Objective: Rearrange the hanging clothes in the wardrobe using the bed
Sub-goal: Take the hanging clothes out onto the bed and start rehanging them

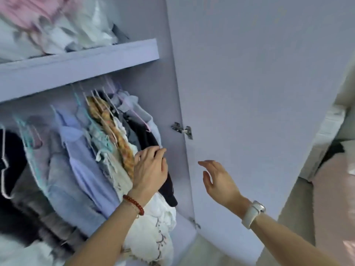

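1. My left hand, a red bead bracelet on its wrist, lies on the hanging clothes at the right end of the row; its fingers curl over the edge of a black garment, though blur keeps me from telling how firmly they hold it.
2. My right hand, a white watch on its wrist, is held in the air in front of the wardrobe door, fingers spread and relaxed, holding nothing and touching nothing.
3. A white embroidered garment hangs lowest in the row, just beneath my left wrist.
4. The hanging clothes fill the wardrobe below the shelf: from left to right a dark piece, pale blue and lilac shirts, white lace pieces, an orange patterned garment, then grey and black ones, all on thin pastel hangers.
5. A metal hinge joins the open door to the wardrobe side, just right of the clothes.
6. Folded pink and white textiles lie on the shelf, blurred.
7. At the far right edge, a pink surface, possibly the bed, shows beyond the door.
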The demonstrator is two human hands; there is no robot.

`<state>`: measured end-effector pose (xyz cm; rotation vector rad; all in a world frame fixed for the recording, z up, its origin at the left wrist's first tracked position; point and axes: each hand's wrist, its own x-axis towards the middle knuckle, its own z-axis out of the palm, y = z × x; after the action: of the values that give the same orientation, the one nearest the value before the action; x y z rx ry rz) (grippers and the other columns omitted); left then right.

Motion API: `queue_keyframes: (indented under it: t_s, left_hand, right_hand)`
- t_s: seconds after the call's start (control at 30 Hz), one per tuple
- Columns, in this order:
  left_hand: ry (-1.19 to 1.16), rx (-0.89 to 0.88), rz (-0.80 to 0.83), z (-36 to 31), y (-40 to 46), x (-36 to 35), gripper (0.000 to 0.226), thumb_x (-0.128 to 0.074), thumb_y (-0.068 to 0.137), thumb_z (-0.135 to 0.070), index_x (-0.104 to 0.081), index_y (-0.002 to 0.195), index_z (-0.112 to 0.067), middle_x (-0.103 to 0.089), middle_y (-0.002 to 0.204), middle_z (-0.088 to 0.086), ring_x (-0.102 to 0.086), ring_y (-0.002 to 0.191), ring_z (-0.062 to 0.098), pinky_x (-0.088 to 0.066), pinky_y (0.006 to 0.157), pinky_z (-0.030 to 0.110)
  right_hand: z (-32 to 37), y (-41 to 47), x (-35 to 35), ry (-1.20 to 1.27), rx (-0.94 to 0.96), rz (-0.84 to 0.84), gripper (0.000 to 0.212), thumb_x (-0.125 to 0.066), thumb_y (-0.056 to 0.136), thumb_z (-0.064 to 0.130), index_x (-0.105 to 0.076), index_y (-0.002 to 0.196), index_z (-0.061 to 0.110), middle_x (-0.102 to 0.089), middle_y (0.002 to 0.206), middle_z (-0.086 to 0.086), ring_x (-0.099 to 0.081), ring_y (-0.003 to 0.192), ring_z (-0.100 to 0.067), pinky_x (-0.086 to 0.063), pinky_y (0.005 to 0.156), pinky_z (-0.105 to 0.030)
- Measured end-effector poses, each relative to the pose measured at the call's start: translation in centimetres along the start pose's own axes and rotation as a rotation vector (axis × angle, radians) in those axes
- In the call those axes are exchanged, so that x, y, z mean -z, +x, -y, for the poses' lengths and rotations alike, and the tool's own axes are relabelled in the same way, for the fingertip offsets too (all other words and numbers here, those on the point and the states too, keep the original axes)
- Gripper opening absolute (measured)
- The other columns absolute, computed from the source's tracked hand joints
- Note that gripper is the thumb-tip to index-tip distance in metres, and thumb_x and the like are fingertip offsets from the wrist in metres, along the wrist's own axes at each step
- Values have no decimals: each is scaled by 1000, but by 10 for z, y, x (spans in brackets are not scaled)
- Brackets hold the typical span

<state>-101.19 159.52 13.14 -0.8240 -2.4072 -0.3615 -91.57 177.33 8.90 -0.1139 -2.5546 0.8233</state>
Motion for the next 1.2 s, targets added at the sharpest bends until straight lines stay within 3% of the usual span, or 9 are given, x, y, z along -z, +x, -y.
queue_keyframes:
  t_s: [0.13,0.23,0.33,0.4,0.47,0.57,0.7,0.93,1.2]
  left_hand:
    - [110,175,24,65,29,12,35,-54,85,-16,-59,120,-10,-57,123,9,-50,116,28,-33,99,41]
    - [190,210,9,97,59,4,39,-43,88,-26,-56,123,-14,-53,129,7,-46,122,25,-32,100,41]
    - [305,238,76,110,92,-17,45,-41,88,-36,-54,127,-17,-49,137,6,-39,130,24,-26,104,51]
    - [391,247,153,116,110,-34,50,-39,90,-44,-49,132,-20,-42,143,3,-30,136,26,-11,107,61]
    - [483,270,192,122,122,-48,55,-36,90,-51,-43,137,-24,-36,147,0,-23,139,26,-1,108,62]
    - [519,249,154,133,130,-54,53,-43,85,-50,-55,127,-21,-50,137,0,-38,132,27,-14,108,62]
    - [577,204,145,155,116,-49,54,-35,89,-50,-50,133,-22,-47,140,-2,-35,134,27,-16,108,58]
    - [601,190,224,182,91,-35,55,-32,90,-48,-41,137,-21,-41,144,-4,-32,136,25,-18,107,58]
    - [617,242,272,204,72,-24,55,-41,89,-42,-41,138,-19,-39,145,-2,-30,137,25,-20,109,55]
  right_hand:
    - [29,87,-44,124,62,64,34,-43,90,6,-54,122,6,-57,118,-13,-54,109,-30,-41,94,-34]
    - [44,147,-66,234,35,79,30,-42,92,7,-56,118,6,-59,117,-14,-55,109,-31,-37,93,-28]
    - [45,198,-81,261,53,109,32,-40,94,13,-54,122,9,-58,124,-10,-53,115,-26,-28,87,-15]
    - [45,230,-89,284,80,137,34,-38,96,15,-51,126,9,-55,129,-8,-50,119,-24,-31,95,-20]
    - [47,262,-99,296,97,166,34,-37,97,16,-50,126,8,-54,130,-9,-50,119,-26,-33,95,-24]
    - [59,305,-115,297,129,210,35,-37,97,18,-47,129,6,-51,131,-13,-48,120,-30,-34,97,-28]
    - [82,347,-144,238,202,200,41,-38,97,19,-39,135,3,-45,134,-18,-40,125,-31,-30,102,-35]
    - [115,385,-181,43,202,282,39,-33,98,22,-37,131,2,-55,119,-27,-52,108,-44,-42,83,-43]
    - [128,387,-181,314,133,36,32,-34,97,16,-49,111,-9,-60,104,-31,-55,97,-47,-41,75,-42]
